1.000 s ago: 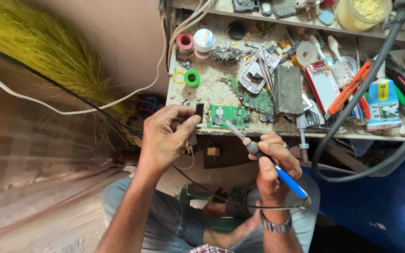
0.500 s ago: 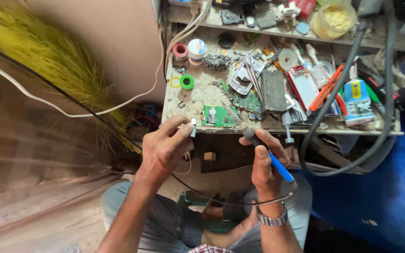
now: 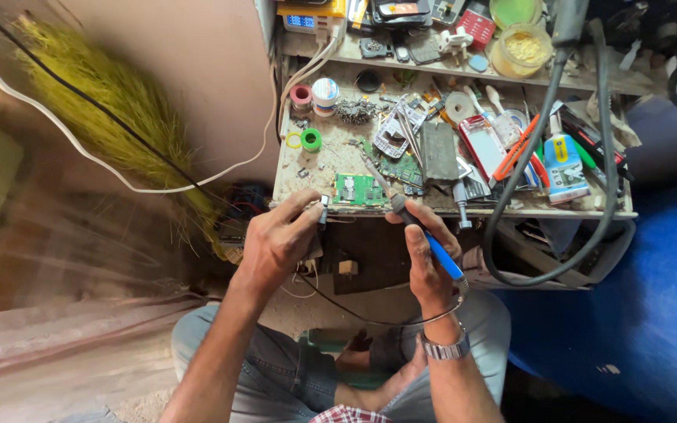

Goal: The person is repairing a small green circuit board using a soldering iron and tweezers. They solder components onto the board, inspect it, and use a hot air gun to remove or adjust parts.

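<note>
Green circuit board: lies flat near the front edge of the cluttered workbench, between the two hands and just beyond them.
Left hand: fingers curled, thumb and forefinger pinched on a small metal-coloured part at the bench's front edge, just left of the board; what kind of part it is cannot be told.
Right hand: closed around a soldering iron, held like a pen by its blue handle, dark collar above the fingers.
Iron's tip: slants up and left over the bench, close to the board's right edge; whether it touches the board cannot be told.
Iron's cord: a thin dark wire loops from the handle's lower end down across the lap.
Wrist: a metal watch sits on the right forearm.
Left part of bench: a red spool and a white spool stand side by side, with a green ring nearer the front.
Middle of bench: a dark flat slab lies just right of more small boards and loose parts.
Right part of bench: a thick black hose curves down past the front edge and back up.
Left of bench: a yellow-green grass broom leans on the wall, crossed by a white cable.
Posture: the person sits with legs in grey trousers folded below the bench.
</note>
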